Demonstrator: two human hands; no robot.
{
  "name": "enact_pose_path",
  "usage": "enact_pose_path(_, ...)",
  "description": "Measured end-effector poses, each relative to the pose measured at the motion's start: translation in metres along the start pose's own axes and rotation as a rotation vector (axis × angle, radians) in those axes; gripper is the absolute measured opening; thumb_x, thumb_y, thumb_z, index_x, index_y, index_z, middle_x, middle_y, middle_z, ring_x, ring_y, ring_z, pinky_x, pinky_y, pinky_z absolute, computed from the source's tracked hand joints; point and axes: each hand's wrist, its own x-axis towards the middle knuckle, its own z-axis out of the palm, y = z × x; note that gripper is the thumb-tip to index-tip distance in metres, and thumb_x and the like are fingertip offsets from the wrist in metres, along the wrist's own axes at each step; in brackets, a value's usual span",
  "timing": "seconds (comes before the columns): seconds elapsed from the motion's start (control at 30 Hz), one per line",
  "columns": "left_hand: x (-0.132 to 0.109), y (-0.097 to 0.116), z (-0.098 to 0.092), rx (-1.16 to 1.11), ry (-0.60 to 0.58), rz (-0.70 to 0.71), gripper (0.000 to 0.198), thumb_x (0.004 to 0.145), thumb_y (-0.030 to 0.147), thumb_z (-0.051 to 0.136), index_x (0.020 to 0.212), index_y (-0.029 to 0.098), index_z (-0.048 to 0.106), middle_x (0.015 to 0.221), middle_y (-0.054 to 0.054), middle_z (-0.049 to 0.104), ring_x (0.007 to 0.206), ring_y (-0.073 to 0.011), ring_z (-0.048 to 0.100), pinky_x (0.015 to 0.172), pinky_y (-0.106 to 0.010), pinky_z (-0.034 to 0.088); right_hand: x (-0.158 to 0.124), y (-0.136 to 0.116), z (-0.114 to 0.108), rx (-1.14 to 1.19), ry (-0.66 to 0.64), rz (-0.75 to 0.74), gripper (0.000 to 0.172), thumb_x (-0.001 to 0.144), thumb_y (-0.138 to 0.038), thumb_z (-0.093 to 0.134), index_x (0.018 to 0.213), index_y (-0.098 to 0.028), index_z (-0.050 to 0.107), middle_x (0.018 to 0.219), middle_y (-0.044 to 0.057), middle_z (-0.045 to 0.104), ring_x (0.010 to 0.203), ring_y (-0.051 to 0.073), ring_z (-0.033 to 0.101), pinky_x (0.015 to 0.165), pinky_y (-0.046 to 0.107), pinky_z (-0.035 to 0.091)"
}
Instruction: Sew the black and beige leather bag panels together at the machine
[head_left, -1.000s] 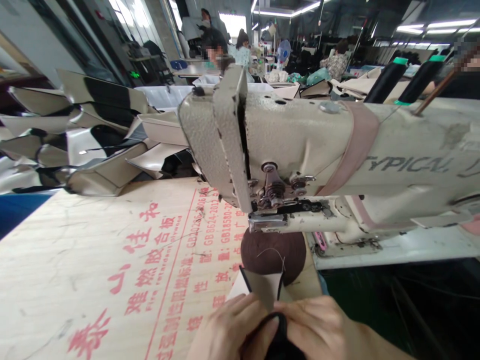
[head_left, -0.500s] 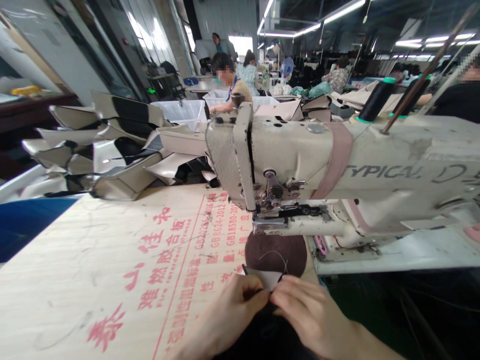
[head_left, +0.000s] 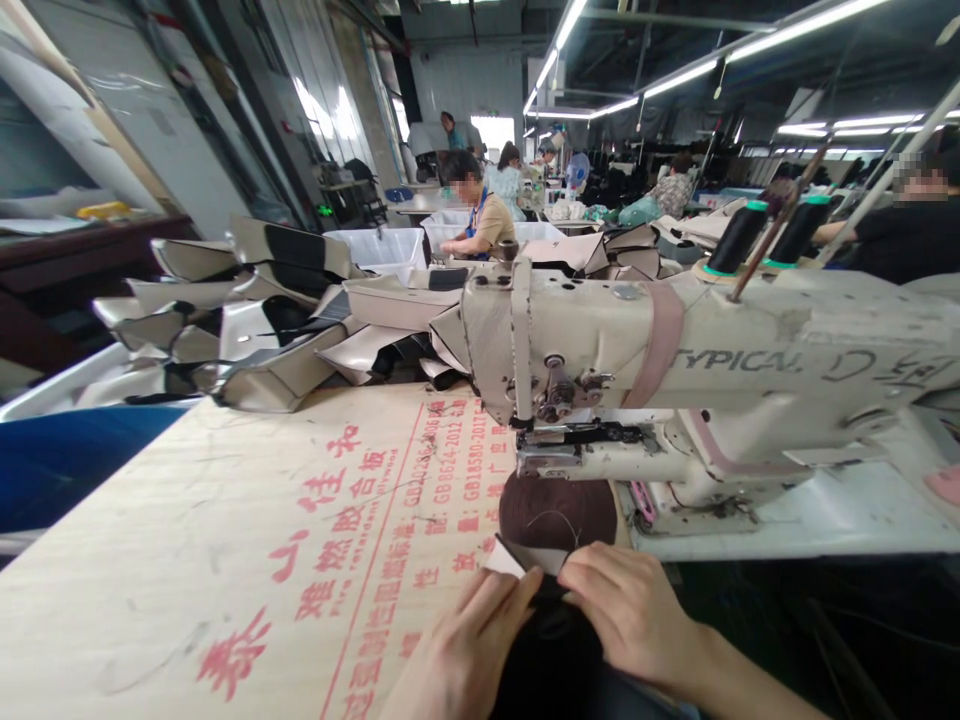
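Note:
My left hand is closed on the left side of a small pale leather-like piece with black edging. My right hand pinches the same piece at its right side. A corner of it sticks up above my fingers; its lower part is hidden by my hands or blends into the black cloth beneath. Just beyond the piece lies a dark maroon roll, with a loose pale thread on it. Above that roll is the head of a sewing machine, its narrow arm bed pointing left. Neither hand touches the machine.
A plywood board with red printing covers the left. Behind it rises a heap of beige and black sewn pieces. Black thread spools top the machine. A white bin and a person are farther back.
My left fingers have straightened and shifted along the piece, and its left corner now stands up more. My right hand keeps its pinch. The whole view has shifted slightly.

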Motion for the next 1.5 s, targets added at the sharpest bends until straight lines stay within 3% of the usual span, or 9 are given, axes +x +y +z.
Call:
enact_pose_path(0.33, 0.023, 0.003, 0.002, -0.086, -0.018, 0.04, 0.053, 0.073, -0.004, 0.033, 0.114, 0.022, 0.053, 0.104, -0.004, 0.06, 0.101, -0.0164, 0.054, 0.092, -0.029, 0.047, 0.006, 0.0, -0.006, 0.003, -0.058, -0.039, 0.026, 0.092, -0.01, 0.033, 0.111, -0.014, 0.05, 0.104, 0.008, 0.053, 0.094, 0.017, 0.048, 0.082, 0.03, 0.042)
enact_pose_path(0.53, 0.035, 0.001, -0.006, -0.264, -0.04, -0.132, 0.024, 0.087, 0.014, 0.04, 0.093, 0.022, 0.062, 0.091, -0.002, 0.062, 0.085, -0.0135, 0.059, 0.079, -0.024, 0.051, 0.009, 0.009, -0.001, 0.094, -0.038, -0.011, 0.019, 0.09, -0.011, 0.036, 0.099, -0.015, 0.053, 0.089, 0.006, 0.057, 0.082, 0.016, 0.051, 0.073, 0.028, 0.044)
enact_pose_path(0.67, 0.021, -0.022, -0.015, -0.375, -0.153, -0.173, 0.028, 0.089, 0.028, 0.043, 0.112, 0.031, 0.059, 0.117, -0.001, 0.058, 0.107, -0.0167, 0.055, 0.093, -0.028, 0.046, 0.008, 0.007, 0.003, 0.044, 0.021, 0.019, 0.021, 0.09, -0.011, 0.036, 0.1, -0.018, 0.053, 0.088, 0.005, 0.06, 0.081, 0.016, 0.055, 0.07, 0.025, 0.042)
enact_pose_path(0.77, 0.006, -0.036, -0.004, -0.475, -0.202, -0.247, 0.037, 0.09, 0.034, 0.039, 0.126, 0.036, 0.048, 0.135, 0.003, 0.047, 0.123, -0.0187, 0.044, 0.104, -0.035, 0.036, 0.007, 0.004, 0.004, 0.028, 0.002, 0.057, 0.024, 0.092, -0.012, 0.032, 0.104, -0.018, 0.052, 0.089, 0.005, 0.061, 0.079, 0.013, 0.058, 0.066, 0.021, 0.042)
enact_pose_path(0.9, 0.006, -0.031, 0.028, -0.515, 0.065, -0.434, 0.034, 0.092, 0.037, 0.033, 0.112, 0.025, 0.058, 0.112, 0.0, 0.064, 0.106, -0.0178, 0.057, 0.095, -0.03, 0.044, 0.005, 0.005, 0.011, 0.044, 0.01, 0.071, 0.026, 0.093, -0.016, 0.031, 0.106, -0.015, 0.053, 0.085, 0.006, 0.062, 0.073, 0.014, 0.06, 0.06, 0.021, 0.041)
enact_pose_path(0.97, 0.013, -0.025, 0.035, -0.439, 0.187, -0.503, 0.034, 0.091, 0.039, 0.033, 0.09, 0.021, 0.061, 0.083, -0.001, 0.068, 0.081, -0.0165, 0.063, 0.074, -0.024, 0.049, 0.006, 0.004, 0.015, 0.124, 0.048, 0.113, 0.028, 0.092, -0.018, 0.032, 0.104, -0.014, 0.056, 0.084, 0.007, 0.062, 0.075, 0.015, 0.06, 0.063, 0.021, 0.042)
enact_pose_path(1.07, 0.029, -0.025, 0.02, -0.282, 0.198, -0.496, 0.036, 0.091, 0.04, 0.032, 0.073, 0.02, 0.055, 0.064, 0.001, 0.061, 0.06, -0.0135, 0.058, 0.059, -0.022, 0.042, 0.014, -0.004, 0.02, 0.342, 0.117, 0.288, 0.029, 0.091, -0.023, 0.035, 0.1, -0.014, 0.062, 0.077, 0.005, 0.062, 0.074, 0.015, 0.06, 0.064, 0.019, 0.043)
enact_pose_path(1.27, 0.083, -0.067, -0.036, 0.1, -0.07, -0.336, 0.037, 0.089, 0.037, 0.033, 0.067, 0.02, 0.058, 0.067, -0.002, 0.064, 0.063, -0.0165, 0.059, 0.057, -0.024, 0.038, 0.061, -0.013, 0.051, 0.784, 0.333, 0.603, 0.037, 0.087, -0.039, 0.044, 0.098, -0.013, 0.068, 0.079, 0.005, 0.065, 0.072, 0.017, 0.058, 0.062, 0.021, 0.044)
enact_pose_path(1.5, 0.146, -0.119, -0.033, 0.153, -0.19, -0.307, 0.022, 0.077, 0.033, 0.049, 0.077, 0.019, 0.067, 0.081, -0.007, 0.069, 0.08, -0.0233, 0.063, 0.069, -0.03, 0.046, 0.099, 0.011, 0.083, 1.01, 0.493, 0.853, 0.042, 0.076, -0.046, 0.054, 0.091, -0.011, 0.071, 0.078, 0.006, 0.066, 0.077, 0.02, 0.057, 0.069, 0.024, 0.044)
